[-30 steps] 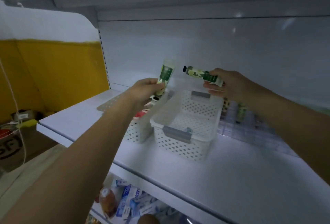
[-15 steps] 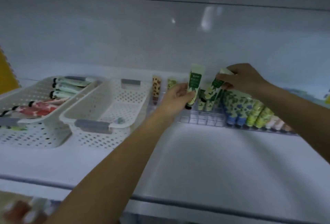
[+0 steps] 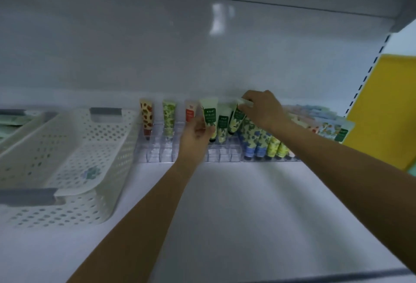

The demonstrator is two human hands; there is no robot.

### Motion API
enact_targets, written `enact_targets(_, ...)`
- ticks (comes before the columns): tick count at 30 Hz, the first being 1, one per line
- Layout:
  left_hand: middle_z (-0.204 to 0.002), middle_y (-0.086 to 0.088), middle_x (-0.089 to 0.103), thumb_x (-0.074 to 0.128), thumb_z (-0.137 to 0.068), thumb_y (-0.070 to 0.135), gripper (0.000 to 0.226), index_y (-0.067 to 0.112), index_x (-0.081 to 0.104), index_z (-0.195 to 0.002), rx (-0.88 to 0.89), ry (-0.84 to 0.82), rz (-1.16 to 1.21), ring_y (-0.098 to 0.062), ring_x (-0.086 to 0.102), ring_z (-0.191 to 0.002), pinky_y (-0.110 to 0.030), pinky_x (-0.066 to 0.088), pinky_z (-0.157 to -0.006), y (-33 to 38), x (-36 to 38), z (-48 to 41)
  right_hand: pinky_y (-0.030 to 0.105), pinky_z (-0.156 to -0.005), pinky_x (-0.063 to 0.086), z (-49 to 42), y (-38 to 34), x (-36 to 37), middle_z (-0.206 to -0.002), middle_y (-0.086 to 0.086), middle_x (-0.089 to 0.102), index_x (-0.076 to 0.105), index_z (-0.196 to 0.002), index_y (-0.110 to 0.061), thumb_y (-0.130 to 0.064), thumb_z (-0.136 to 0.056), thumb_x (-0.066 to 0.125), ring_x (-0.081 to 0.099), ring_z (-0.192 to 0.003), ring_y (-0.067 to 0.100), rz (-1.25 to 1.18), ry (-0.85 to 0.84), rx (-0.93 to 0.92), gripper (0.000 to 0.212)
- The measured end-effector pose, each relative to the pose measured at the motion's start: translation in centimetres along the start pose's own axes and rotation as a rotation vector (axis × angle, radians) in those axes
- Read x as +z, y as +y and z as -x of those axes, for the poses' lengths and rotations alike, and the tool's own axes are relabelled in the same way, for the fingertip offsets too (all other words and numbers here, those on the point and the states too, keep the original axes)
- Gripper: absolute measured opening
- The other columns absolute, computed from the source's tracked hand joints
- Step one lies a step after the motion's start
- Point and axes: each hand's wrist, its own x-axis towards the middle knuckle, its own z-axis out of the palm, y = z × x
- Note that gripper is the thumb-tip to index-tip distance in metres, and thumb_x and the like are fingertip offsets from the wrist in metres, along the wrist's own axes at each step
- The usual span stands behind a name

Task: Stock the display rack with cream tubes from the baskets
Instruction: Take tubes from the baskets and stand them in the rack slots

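**White shelf, both hands at the rack**

White shelf board [image 3: 225, 215] fills the near part of the view, and two bare forearms reach across it toward the back. At the near left stands a white basket [image 3: 108, 170] with holes in its walls and grey grips. A small blue-green thing lies on its floor, too blurred to name. A second basket [image 3: 13, 129] shows only partly at the left edge behind it.

Farther in, a clear rack [image 3: 157, 154] with small compartments runs along the back of the shelf. The left hand [image 3: 195, 134] curls its fingers round the lower part of a green tube [image 3: 209, 111], upright with its cap down over the rack. Just beside it, a standing tube [image 3: 222, 125] of the same kind sits in the rack. The right hand [image 3: 263, 111] pinches the flat top end of a tilted tube [image 3: 236, 118], whose cap points down into the rack.

Left of the hands, well apart, stand a spotted tube [image 3: 146, 116], a leafy tube [image 3: 168, 116] and a red-labelled tube [image 3: 190, 111]. Under the right wrist, blue-flowered tubes [image 3: 254, 138] and yellow-green tubes [image 3: 275, 147] are packed close together.

Behind everything rises a pale back wall [image 3: 157, 57], with a yellow panel [image 3: 382, 107] at the far right.
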Motion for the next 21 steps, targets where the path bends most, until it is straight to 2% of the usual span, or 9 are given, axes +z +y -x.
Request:
enact_targets(2,-0.073,0.004,0.054,0.059,-0.088,0.006,0.009,0.006,0.051,-0.091,0.023,-0.029,-0.073,-0.004,0.051,-0.070,-0.004,0.039,-0.061,-0.2,0.2,-0.4,0.033,-0.086,0.038,-0.4,0.0,0.5,-0.119,0.020,0.053,0.054,-0.123,-0.016,-0.031,-0.094,0.048,0.046,-0.114,0.034,0.083,-0.006,0.012,0.034)
enact_targets(4,-0.077,0.004,0.056,0.059,-0.088,0.007,0.008,0.009,0.052,-0.092,0.050,-0.052,-0.125,-0.007,0.052,-0.072,-0.012,0.040,-0.062,-0.5,0.2,-0.8,0.034,-0.090,0.034,-0.7,0.0,1.0,-0.119,0.019,0.054,0.053,-0.124,-0.015,-0.031,-0.095,0.046,0.041,-0.118,0.032,0.142,-0.029,-0.016,0.034)
enact_targets(8,-0.088,-0.001,0.060,0.058,-0.088,0.007,0.009,0.008,0.057,-0.097,0.097,-0.049,-0.202,-0.008,0.055,-0.078,-0.001,0.039,-0.062,-1.4,0.0,-1.0,0.033,-0.093,0.031,-1.3,0.0,1.3,-0.121,0.018,0.055,0.050,-0.126,-0.013,-0.029,-0.096,0.044,0.039,-0.121,0.031,0.147,-0.043,-0.032,0.035)
enact_targets(11,-0.092,-0.001,0.061,0.058,-0.089,0.009,0.014,0.007,0.058,-0.103,0.124,-0.052,-0.223,-0.010,0.056,-0.083,0.000,0.040,-0.065,-1.7,-0.1,-1.2,0.034,-0.094,0.031,-1.7,0.2,1.4,-0.122,0.017,0.054,0.051,-0.124,-0.012,-0.030,-0.097,0.042,0.039,-0.120,0.031,0.221,-0.088,-0.030,0.034)
enact_targets(15,-0.088,-0.001,0.060,0.057,-0.090,0.009,0.013,0.003,0.058,-0.101,0.162,-0.078,-0.311,-0.013,0.057,-0.084,0.000,0.038,-0.064,-2.0,-0.2,-1.8,0.035,-0.092,0.034,-1.4,0.1,2.1,-0.117,0.014,0.058,0.056,-0.114,-0.010,-0.028,-0.098,0.039,0.043,-0.115,0.030,0.268,-0.170,-0.042,0.030)
enact_targets(17,-0.089,-0.001,0.060,0.057,-0.090,0.010,0.015,0.002,0.058,-0.103,0.158,-0.112,-0.337,-0.017,0.058,-0.086,0.000,0.038,-0.063,-2.1,-0.4,-2.2,0.033,-0.092,0.034,-1.2,0.1,2.8,-0.116,0.013,0.059,0.058,-0.112,-0.009,-0.025,-0.096,0.039,0.045,-0.113,0.029,0.257,-0.124,-0.067,0.029)
enact_targets(19,-0.089,0.000,0.059,0.058,-0.090,0.012,0.016,0.004,0.058,-0.103,0.125,-0.143,-0.357,-0.015,0.057,-0.084,0.001,0.037,-0.061,-1.9,-0.6,-2.3,0.033,-0.100,0.028,-0.9,0.3,3.3,-0.120,0.012,0.055,0.057,-0.119,-0.010,-0.023,-0.094,0.043,0.041,-0.119,0.028,0.235,0.007,-0.103,0.031)
enact_targets(21,-0.088,0.001,0.058,0.058,-0.089,0.012,0.013,0.007,0.057,-0.101,0.118,-0.166,-0.380,-0.012,0.054,-0.083,-0.005,0.037,-0.059,-1.5,-0.6,-2.4,0.033,-0.103,0.022,-0.5,0.1,3.4,-0.122,0.012,0.053,0.055,-0.122,-0.009,-0.019,-0.091,0.048,0.037,-0.123,0.029,0.160,0.138,-0.151,0.033)
